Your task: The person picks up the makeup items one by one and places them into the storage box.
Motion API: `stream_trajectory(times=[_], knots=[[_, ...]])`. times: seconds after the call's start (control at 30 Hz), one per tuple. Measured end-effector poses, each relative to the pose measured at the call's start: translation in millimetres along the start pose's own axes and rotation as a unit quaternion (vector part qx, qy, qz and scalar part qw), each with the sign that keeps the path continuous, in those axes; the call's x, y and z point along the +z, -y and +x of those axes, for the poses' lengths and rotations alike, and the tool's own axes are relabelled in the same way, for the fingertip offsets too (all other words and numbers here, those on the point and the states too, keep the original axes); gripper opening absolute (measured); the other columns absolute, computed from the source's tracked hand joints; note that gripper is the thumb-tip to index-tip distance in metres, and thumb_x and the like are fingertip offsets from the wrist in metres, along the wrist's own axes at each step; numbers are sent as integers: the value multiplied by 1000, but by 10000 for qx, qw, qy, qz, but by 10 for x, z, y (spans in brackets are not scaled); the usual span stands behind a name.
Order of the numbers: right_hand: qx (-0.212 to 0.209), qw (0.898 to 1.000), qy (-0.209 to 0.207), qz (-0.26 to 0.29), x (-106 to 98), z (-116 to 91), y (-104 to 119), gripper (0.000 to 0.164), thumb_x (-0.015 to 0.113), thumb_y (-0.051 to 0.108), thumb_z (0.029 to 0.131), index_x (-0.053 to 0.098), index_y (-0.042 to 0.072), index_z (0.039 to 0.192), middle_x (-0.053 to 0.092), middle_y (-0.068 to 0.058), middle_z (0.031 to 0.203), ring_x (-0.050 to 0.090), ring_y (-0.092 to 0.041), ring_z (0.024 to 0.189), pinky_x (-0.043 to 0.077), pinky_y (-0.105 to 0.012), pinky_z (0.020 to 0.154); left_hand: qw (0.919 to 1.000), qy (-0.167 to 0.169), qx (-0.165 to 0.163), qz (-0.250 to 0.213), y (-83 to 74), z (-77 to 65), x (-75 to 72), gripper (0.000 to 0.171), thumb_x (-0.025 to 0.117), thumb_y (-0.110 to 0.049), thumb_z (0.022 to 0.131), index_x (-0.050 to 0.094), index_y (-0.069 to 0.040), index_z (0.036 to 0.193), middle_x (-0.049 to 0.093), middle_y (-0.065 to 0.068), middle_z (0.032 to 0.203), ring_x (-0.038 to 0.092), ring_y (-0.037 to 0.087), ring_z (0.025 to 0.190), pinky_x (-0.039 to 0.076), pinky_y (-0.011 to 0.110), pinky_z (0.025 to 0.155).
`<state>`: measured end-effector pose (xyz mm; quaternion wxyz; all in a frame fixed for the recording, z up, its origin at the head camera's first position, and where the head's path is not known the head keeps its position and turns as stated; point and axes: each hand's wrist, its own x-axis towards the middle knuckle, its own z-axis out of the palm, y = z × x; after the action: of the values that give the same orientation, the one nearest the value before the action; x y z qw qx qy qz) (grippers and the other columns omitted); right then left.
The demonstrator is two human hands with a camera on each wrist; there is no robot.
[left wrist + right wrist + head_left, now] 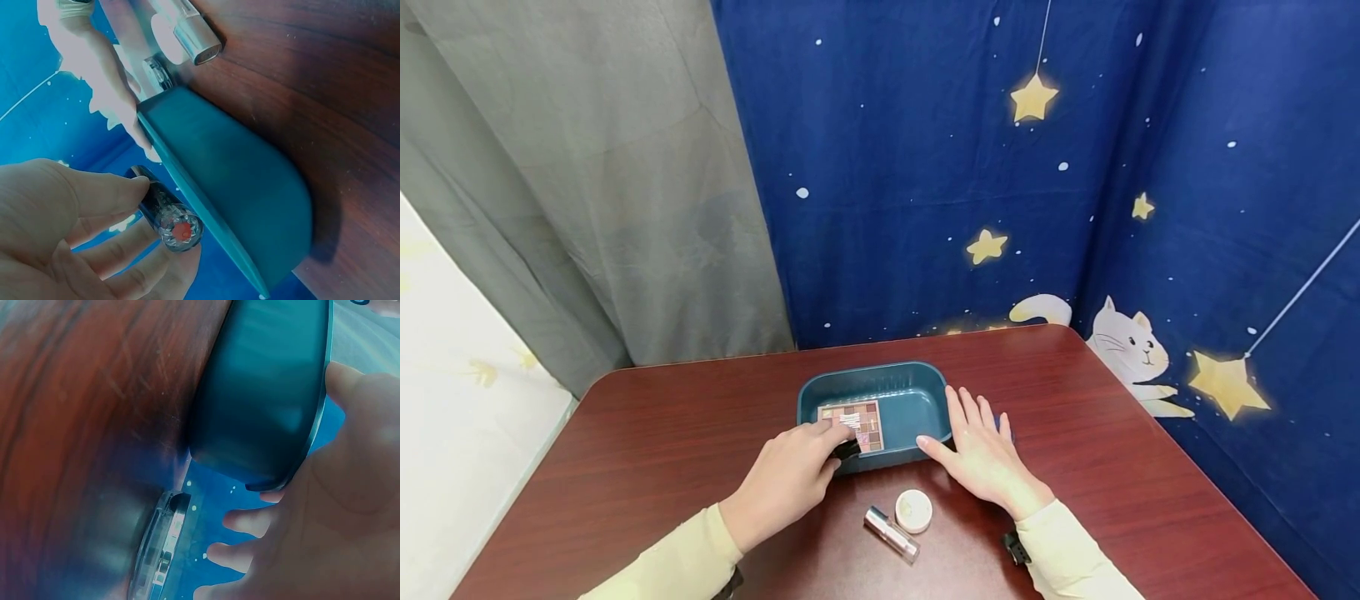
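Note:
My left hand (793, 471) pinches a black lipstick tube (846, 450) at the near left rim of a teal plastic bin (917, 417). In the left wrist view, the lipstick tube (164, 209) has a faceted clear end with a red centre and is beside the bin's outer wall (237, 181). An eyeshadow palette (868, 417) lies inside the bin on the left. With fingers extended, my right hand (988, 458) rests against the bin's right rim, its thumb on the near edge.
A round white jar (913, 511) and a silver-capped lipstick tube (891, 533) lie on the reddish-brown table (700, 417) in front of the bin. To the right, partly behind my right hand, is a flat clear-edged case (159, 550). Curtains (925, 167) hang beyond the table.

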<state>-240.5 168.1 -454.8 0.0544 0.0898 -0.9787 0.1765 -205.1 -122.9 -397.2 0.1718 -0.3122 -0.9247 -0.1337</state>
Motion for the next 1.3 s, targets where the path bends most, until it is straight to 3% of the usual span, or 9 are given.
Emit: stream_trajectory(times=[0.27,0.5,0.73,0.97,1.3], knots=[[-6,10000,-44,55,-16,-4,-1,105,40,83,88,18,12,162,23,-16,164,20,-46,148,12,-74,110,9997,88,-31,-217,51,139,-26,28,77,-6,85,69,-19,108,71,-5,97,63,10,80,55,33,66],[11,10000,-18,18,2,-2,-1,106,37,85,87,17,13,163,23,-16,164,20,-45,148,12,-74,110,9994,131,-91,-309,133,251,-13,27,76,-2,84,71,-17,107,69,-4,91,58,9,73,53,31,63],[20,10000,-39,13,-3,-7,9,106,39,84,87,18,13,163,24,-16,164,20,-45,148,12,-73,110,9973,394,-161,-592,207,327,23,28,75,-2,86,73,-15,110,71,-3,94,58,9,74,53,30,66],[1,10000,-82,23,-6,-6,10,103,43,80,89,19,13,162,24,-16,164,21,-45,147,12,-73,110,9960,659,-75,-594,266,399,79,27,75,-1,85,73,-16,107,68,-4,86,56,9,72,51,31,64],[-9,10000,-94,32,9,2,6,102,43,80,89,20,12,162,24,-16,164,21,-45,147,12,-74,110,9865,1238,-221,-1045,309,480,154,26,76,-1,85,75,-18,105,70,-3,88,59,9,75,52,30,66]])
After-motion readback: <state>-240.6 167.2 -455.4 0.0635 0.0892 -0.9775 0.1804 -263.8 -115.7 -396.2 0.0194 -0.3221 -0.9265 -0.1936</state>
